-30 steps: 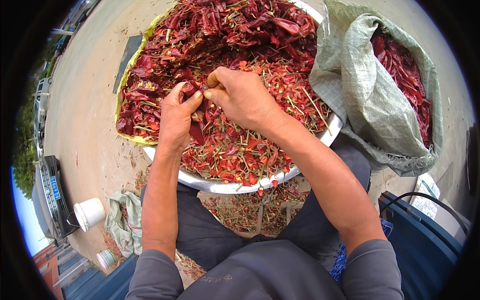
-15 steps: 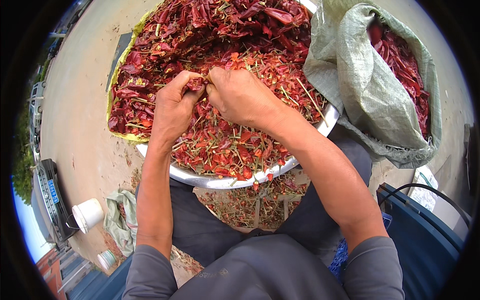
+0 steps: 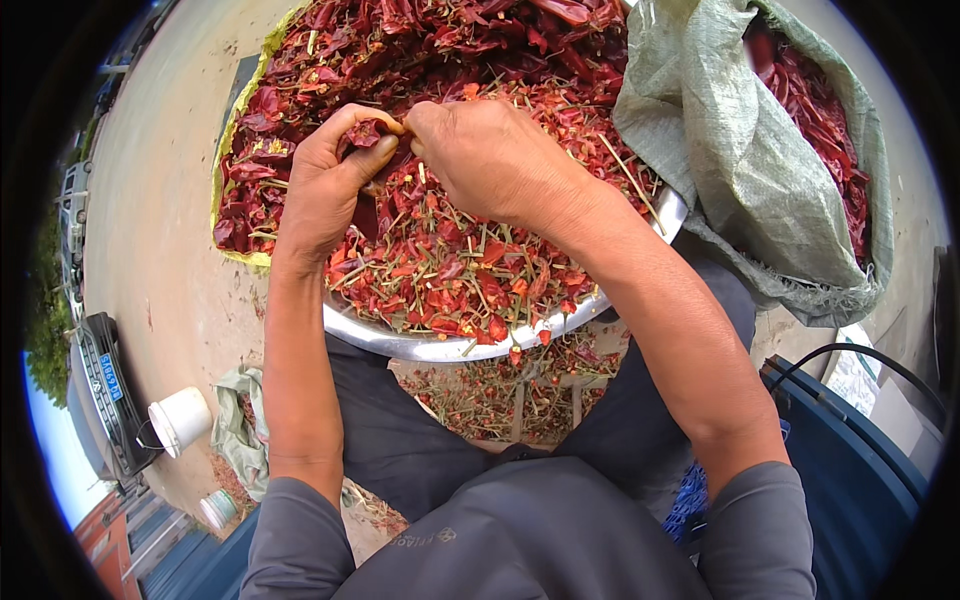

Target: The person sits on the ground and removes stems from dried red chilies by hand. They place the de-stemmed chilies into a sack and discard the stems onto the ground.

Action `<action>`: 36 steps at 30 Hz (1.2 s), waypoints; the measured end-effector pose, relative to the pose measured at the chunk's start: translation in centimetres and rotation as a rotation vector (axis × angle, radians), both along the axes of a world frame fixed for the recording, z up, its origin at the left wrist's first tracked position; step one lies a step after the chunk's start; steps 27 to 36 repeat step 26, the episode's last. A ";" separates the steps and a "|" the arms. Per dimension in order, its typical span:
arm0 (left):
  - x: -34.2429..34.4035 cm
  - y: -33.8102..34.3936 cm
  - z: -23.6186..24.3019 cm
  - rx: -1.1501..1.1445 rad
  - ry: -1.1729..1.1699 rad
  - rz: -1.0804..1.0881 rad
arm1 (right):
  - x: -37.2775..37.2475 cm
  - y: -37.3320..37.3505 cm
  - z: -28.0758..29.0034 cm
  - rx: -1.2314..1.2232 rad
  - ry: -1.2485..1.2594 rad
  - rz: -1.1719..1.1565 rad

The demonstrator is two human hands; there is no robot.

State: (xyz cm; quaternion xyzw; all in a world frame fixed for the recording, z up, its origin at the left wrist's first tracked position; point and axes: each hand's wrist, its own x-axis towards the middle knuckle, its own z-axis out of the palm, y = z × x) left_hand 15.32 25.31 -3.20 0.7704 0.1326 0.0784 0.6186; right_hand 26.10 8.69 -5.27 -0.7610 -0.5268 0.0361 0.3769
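Observation:
My left hand (image 3: pixel 325 185) is closed around a dark red dried chili (image 3: pixel 366 132), pinched between thumb and forefinger. Against those fingertips, my right hand (image 3: pixel 490 160) is closed in a pinch; whatever lies in its fingers is hidden. Both hands are over a wide metal basin (image 3: pixel 440 348) holding broken red chili pieces and pale stems (image 3: pixel 450 275). Beyond them rises a heap of whole dried chilies (image 3: pixel 430 55), bordered at the left by a yellow sack edge (image 3: pixel 222 180).
A pale green woven sack (image 3: pixel 740 170) of dried chilies leans at the right of the basin. Chili scraps (image 3: pixel 500 400) litter the ground between my knees. At left are a white bucket (image 3: pixel 180 420), a crumpled sack (image 3: pixel 240 425) and a parked car (image 3: pixel 105 390); a blue bin-like thing (image 3: pixel 850 450) stands right.
Both hands have moved slightly farther away and left, still together. More of the dark red chili shows in my left hand. The whole view has shifted a little.

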 end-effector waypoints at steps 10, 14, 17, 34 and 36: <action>0.3 -2.2 0.6 -0.106 -0.126 -0.004 | -1.6 -0.9 0.2 0.141 0.212 -0.157; 0.0 -2.0 0.6 0.069 -0.025 -0.046 | -1.4 -0.6 0.7 -0.084 0.640 -0.158; -0.6 -2.1 0.1 0.202 -0.043 -0.053 | -2.3 0.2 -0.4 -0.091 0.369 -0.166; -5.3 1.2 0.8 -0.314 -0.101 0.139 | 2.2 -0.3 -1.0 -0.068 0.415 -0.196; -5.3 1.2 0.8 -0.314 -0.101 0.139 | 2.2 -0.3 -1.0 -0.068 0.415 -0.196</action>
